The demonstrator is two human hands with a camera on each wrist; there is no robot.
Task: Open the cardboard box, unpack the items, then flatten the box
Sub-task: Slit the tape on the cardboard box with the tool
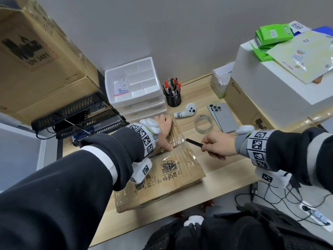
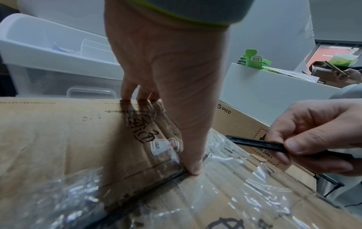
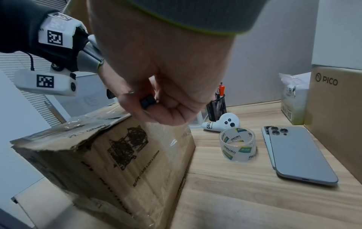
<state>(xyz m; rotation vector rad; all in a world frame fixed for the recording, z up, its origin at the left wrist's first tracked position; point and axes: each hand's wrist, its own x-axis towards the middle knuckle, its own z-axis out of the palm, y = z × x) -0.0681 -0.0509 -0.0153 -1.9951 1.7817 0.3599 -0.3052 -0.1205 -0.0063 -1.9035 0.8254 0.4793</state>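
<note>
A worn brown cardboard box [image 1: 167, 170] wrapped in clear tape lies on the wooden desk in front of me. My left hand [image 1: 163, 130] lies flat across its far top flap. The fingers reach the far edge and the thumb [image 2: 192, 164] presses at the taped centre seam. My right hand [image 1: 216, 143] hovers just right of the box and grips a slim black utility knife [image 1: 194, 142]. The knife's tip points left at the tape near the seam, a short way from my left thumb. In the right wrist view the knife [image 3: 147, 101] shows only as a black end among the curled fingers.
A clear tape roll [image 1: 203, 123], stacked phones [image 1: 225, 117] and a white controller [image 1: 187, 110] lie behind the box. A pen cup [image 1: 173, 98] and white drawer unit [image 1: 133, 87] stand at the back. A PICO carton [image 1: 252, 109] bounds the right, a large carton [image 1: 36, 60] the left.
</note>
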